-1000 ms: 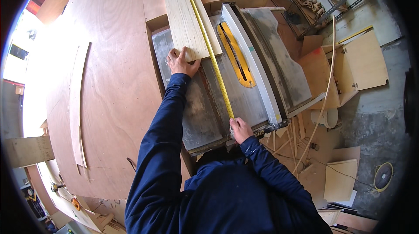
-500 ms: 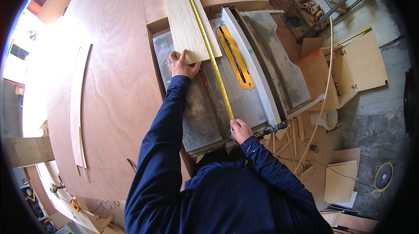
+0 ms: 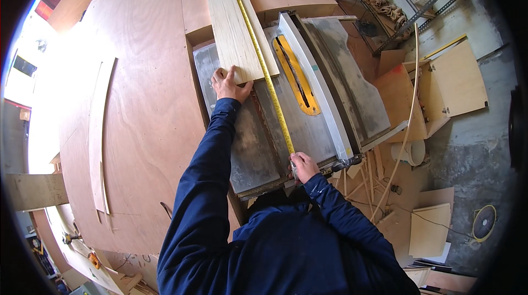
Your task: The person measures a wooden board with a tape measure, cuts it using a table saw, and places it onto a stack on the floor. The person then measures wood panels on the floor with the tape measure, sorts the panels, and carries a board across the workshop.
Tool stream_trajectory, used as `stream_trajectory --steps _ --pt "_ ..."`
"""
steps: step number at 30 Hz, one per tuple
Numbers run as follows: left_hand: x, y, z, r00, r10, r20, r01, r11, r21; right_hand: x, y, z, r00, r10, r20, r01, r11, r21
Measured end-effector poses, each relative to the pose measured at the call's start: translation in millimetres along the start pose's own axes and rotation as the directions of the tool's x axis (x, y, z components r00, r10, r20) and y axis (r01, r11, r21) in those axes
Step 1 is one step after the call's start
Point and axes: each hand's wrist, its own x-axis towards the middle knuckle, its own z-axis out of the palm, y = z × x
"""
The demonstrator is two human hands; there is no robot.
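Note:
My left hand [image 3: 230, 85] rests at the near end of a pale wooden board [image 3: 236, 42], fingers spread over its corner and edge. The board lies partly on the metal top of a table saw [image 3: 250, 141] and runs away toward the far side. Along the board stretches a yellow tape measure blade [image 3: 263, 64], pulled out past the near end toward me. At the saw's front edge my right hand [image 3: 304, 166] grips the tape measure; its case is mostly hidden by the fingers. A yellow insert plate [image 3: 297, 75] with a dark slot lies right of the tape.
A grey rip fence [image 3: 319, 86] runs beside the insert plate. Around the saw's left and far sides spreads a large plywood surface [image 3: 148, 108] bearing thin wood strips [image 3: 99, 135]. Offcuts, an open wooden cabinet [image 3: 451, 83], a fan [image 3: 484, 223] and metal shelving [image 3: 404, 20] stand at right.
Hardly anything differs. The view has shifted very slightly; both hands, the board and the stretched tape hold nearly the same places.

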Motion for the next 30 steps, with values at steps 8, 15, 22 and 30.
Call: stream_trajectory --steps 8,15,22,30 --pt "-1.2 -0.7 -1.8 1.000 -0.022 0.006 0.022 1.000 0.002 -4.6 -8.5 -0.7 1.000 -0.025 -0.004 0.025 1.000 -0.006" --pt "0.6 3.8 1.2 1.000 -0.016 0.008 0.016 1.000 -0.005 4.1 9.3 0.5 0.992 -0.113 -0.051 0.110 0.992 -0.054" --pt "-0.3 -0.7 1.8 1.000 -0.007 -0.005 0.007 1.000 0.004 -14.1 -19.3 0.1 0.993 -0.059 -0.100 0.060 0.998 0.009" --pt "1.8 -1.7 5.7 0.999 -0.030 0.016 0.030 1.000 -0.003 -7.8 -9.3 -2.2 0.995 -0.073 -0.061 0.074 0.997 0.013"
